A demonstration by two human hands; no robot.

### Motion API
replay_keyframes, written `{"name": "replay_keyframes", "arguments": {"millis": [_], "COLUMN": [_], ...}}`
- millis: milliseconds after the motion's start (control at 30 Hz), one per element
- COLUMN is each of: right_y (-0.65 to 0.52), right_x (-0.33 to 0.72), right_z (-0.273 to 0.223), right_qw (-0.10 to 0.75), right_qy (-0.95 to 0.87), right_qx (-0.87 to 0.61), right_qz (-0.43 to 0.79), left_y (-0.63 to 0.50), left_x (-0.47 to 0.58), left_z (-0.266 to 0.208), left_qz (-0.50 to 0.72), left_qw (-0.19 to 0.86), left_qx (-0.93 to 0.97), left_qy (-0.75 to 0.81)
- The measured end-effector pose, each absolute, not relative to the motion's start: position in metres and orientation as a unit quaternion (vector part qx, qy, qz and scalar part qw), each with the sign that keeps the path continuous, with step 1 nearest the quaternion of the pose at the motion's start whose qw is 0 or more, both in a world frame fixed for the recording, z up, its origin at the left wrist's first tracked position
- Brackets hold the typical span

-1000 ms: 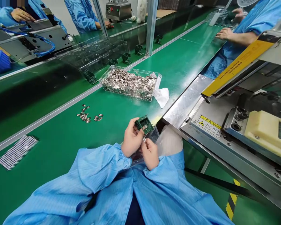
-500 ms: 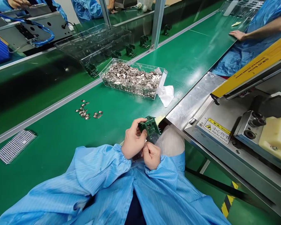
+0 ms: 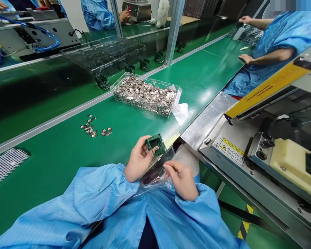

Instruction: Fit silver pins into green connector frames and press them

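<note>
My left hand (image 3: 140, 158) grips a dark green square plastic frame (image 3: 159, 142) with an opening in its middle, thumb resting at the near side. My right hand (image 3: 182, 176) is apart from it, lower and to the right, with thumb and forefinger pinched together. Whatever may be between those fingertips is too small to make out. Below both hands a clear plastic bag (image 3: 154, 178) lies over my lap. A clear tray (image 3: 175, 106) full of small metal pieces (image 3: 147, 90) stands on the green belt ahead.
Loose metal pieces (image 3: 89, 129) lie on the green belt (image 3: 64, 148), with a patterned block (image 3: 9, 164) at far left. A white cloth (image 3: 180, 114) is by the tray. A machine (image 3: 235, 148) borders the right side. A co-worker's hand (image 3: 246, 58) rests farther along the belt.
My right hand has moved away from the green frame, to the right. My left hand has turned the frame so its opening faces up, and the view has shifted slightly.
</note>
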State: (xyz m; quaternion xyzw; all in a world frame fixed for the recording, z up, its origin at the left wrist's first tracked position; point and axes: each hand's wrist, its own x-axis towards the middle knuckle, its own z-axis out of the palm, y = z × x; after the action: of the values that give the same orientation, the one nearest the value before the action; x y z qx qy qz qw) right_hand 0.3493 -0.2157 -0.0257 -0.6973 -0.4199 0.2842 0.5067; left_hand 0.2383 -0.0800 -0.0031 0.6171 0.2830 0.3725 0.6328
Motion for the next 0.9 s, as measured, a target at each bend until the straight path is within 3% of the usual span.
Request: {"name": "replay_keyframes", "arguments": {"millis": [167,300,433,600,900], "right_y": [-0.210,-0.192,-0.180,-0.177,-0.186], "right_x": [0.350,0.342,0.333,0.329,0.339], "right_z": [0.016,0.021,0.021,0.023,0.018], "right_qw": [0.541,0.572,0.566,0.540,0.661], "right_qy": [-0.464,-0.472,-0.470,-0.451,-0.345], "right_qx": [-0.678,-0.666,-0.676,-0.709,-0.616], "right_qz": [0.179,0.076,0.049,0.053,0.256], "left_y": [-0.086,-0.089,-0.092,-0.096,-0.096], "left_x": [0.228,0.225,0.222,0.219,0.215], "left_z": [-0.003,-0.007,-0.006,0.000,0.007], "left_qz": [0.351,0.344,0.338,0.330,0.315], "left_qw": [0.648,0.642,0.639,0.633,0.602], "left_qx": [0.620,0.632,0.644,0.658,0.691], "left_qy": [0.270,0.265,0.250,0.240,0.247]}}
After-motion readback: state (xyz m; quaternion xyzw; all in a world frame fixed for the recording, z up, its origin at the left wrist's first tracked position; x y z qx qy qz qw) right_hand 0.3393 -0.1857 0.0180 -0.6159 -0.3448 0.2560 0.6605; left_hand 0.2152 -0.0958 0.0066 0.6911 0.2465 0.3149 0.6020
